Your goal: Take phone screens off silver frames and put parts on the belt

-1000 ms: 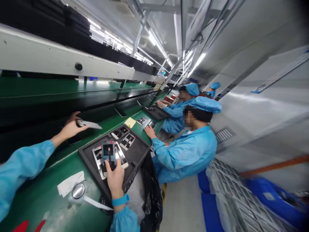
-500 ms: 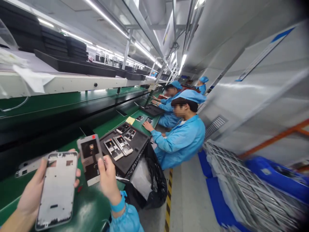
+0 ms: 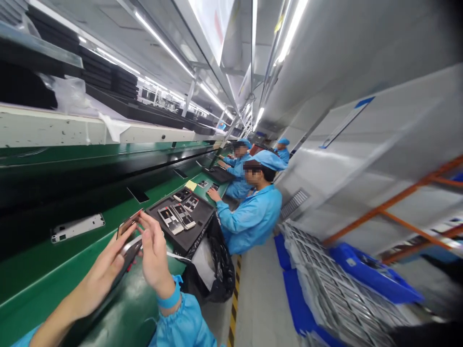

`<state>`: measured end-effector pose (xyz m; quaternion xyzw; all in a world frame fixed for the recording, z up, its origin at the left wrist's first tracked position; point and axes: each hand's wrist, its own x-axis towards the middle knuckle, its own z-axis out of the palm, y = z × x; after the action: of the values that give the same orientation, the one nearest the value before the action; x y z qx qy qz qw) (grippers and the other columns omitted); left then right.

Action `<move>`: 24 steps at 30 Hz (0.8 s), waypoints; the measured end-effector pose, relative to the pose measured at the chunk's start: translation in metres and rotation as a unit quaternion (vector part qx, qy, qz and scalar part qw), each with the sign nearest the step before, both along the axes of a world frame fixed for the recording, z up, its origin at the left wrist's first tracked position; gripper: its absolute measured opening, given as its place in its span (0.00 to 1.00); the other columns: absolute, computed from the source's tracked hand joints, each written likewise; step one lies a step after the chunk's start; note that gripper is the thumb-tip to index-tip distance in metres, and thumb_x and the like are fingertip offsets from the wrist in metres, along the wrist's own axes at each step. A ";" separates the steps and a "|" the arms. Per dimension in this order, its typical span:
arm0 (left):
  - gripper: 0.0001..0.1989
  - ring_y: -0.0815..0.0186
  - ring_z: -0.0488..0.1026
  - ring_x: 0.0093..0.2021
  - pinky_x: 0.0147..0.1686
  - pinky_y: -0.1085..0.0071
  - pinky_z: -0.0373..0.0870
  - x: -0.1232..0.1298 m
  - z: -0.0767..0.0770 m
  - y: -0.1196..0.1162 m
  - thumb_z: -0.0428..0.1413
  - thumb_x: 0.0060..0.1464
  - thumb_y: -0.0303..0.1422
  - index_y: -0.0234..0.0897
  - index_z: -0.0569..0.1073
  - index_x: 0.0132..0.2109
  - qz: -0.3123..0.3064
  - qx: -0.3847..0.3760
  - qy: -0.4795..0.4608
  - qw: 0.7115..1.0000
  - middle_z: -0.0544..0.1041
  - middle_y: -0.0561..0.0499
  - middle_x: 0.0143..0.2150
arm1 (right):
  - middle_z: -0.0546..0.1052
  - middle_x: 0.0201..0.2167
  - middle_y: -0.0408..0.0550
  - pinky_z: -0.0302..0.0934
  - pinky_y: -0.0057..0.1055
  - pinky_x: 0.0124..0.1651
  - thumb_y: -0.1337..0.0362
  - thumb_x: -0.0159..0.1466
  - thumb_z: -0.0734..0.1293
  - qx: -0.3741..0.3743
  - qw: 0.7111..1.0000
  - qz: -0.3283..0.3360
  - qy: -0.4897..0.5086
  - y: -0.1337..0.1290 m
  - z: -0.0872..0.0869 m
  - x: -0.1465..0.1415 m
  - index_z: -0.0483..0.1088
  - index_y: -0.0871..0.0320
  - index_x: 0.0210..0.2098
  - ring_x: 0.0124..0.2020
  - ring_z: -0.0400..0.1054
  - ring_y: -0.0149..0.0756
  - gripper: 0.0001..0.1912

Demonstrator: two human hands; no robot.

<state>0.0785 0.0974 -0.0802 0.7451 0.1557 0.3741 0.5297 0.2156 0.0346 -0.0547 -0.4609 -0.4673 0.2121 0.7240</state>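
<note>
Phone frames (image 3: 129, 251), pair: location?
Held edge-on above the green counter (image 3: 119, 308), close together.

Grip?
Clamped on the frames by the left hand (image 3: 96, 275) and right hand (image 3: 155, 255).

Nearby stock?
One white frame (image 3: 77, 228) is laid on the counter; further frames (image 3: 170, 220) are seated in a black foam tray (image 3: 188, 238), just beyond the hands.

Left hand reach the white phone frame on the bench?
Probably yes: the way across the green bench from the left hand to the white phone frame looks free. But that hand grips a dark phone frame, so must release first.
</note>
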 end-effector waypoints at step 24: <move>0.34 0.45 0.47 0.80 0.75 0.46 0.54 -0.009 0.011 0.001 0.47 0.74 0.48 0.50 0.50 0.80 -0.057 0.155 0.068 0.984 0.44 0.44 0.83 | 0.82 0.52 0.56 0.70 0.49 0.64 0.47 0.67 0.74 -0.021 0.999 -0.008 0.033 0.008 0.026 0.007 0.75 0.56 0.41 0.56 0.78 0.46 0.18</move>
<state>0.0695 0.0986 -0.0697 0.8495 0.0895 0.3113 0.4166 0.2223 0.0422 -0.0284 -0.4723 -0.4348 0.2316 0.7309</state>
